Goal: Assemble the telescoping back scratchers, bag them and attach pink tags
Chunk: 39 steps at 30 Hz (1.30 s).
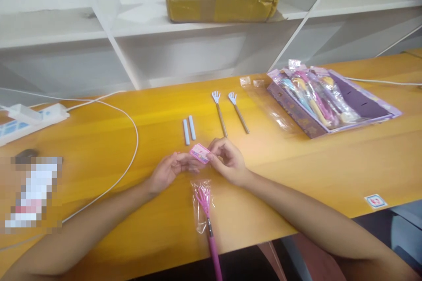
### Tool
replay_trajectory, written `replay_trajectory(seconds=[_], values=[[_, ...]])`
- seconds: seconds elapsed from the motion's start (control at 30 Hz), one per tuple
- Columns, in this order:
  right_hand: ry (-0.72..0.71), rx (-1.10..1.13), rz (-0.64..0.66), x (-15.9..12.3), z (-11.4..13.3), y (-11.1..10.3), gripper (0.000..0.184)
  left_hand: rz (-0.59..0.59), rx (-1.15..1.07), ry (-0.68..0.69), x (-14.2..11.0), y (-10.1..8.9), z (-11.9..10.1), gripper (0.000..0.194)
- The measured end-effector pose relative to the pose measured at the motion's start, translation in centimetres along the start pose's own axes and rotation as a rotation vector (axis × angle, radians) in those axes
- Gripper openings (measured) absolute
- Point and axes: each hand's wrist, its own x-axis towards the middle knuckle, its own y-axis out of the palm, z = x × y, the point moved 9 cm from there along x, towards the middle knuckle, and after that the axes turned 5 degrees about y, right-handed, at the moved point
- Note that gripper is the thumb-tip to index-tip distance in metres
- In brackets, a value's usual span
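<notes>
Between thumb and finger of my right hand point(228, 160) is a small pink label card point(199, 153) with a printed face. My left hand point(170, 170) is beside the card's left edge, fingers stretched out and slightly blurred; whether it touches the card is unclear. Below them lies a pink back scratcher point(203, 199), its hand-shaped head in a clear plastic sleeve point(198, 219) and its handle past the table edge. Beyond my hands, two light-blue handle tubes point(189, 129) lie next to two blue-headed back scratchers point(220, 114) with bare metal rods.
A purple display box point(365, 96) of wrapped back scratchers stands at the right. Leftward are a power strip point(39, 118) and a white cable point(135, 136). A taped cardboard box point(224, 0) sits on the shelf behind. A sticker point(376, 201) lies near the front edge.
</notes>
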Motion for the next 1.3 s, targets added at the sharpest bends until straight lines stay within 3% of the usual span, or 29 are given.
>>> replay_trajectory(seconds=[0.2,0.43,0.63,0.83,1.07,1.23,1.3], values=[[-0.035,-0.141,0.01,0.4,0.1,-0.3,0.021,0.012,-0.043,-0.026,0.2,-0.1,-0.1,0.072],[-0.116,-0.207,0.08,0.6,0.8,0.0,0.006,-0.009,-0.064,-0.03,0.2,-0.3,0.1,0.071],[-0.157,-0.261,0.123,0.5,0.9,0.3,0.027,-0.02,-0.058,-0.032,0.3,-0.2,-0.1,0.069],[-0.181,-0.275,0.154,0.5,1.3,0.5,0.034,-0.036,-0.074,-0.038,0.2,-0.5,0.1,0.066],[-0.06,-0.204,0.206,0.5,0.1,0.8,0.059,-0.051,-0.06,-0.032,0.1,-0.6,0.2,0.063],[-0.126,-0.26,0.216,0.6,0.6,1.1,0.031,-0.044,-0.008,-0.021,-0.1,-0.5,0.3,0.058],[-0.146,-0.273,0.218,0.6,0.7,1.1,0.028,-0.038,0.013,-0.023,-0.2,-0.5,0.3,0.058]])
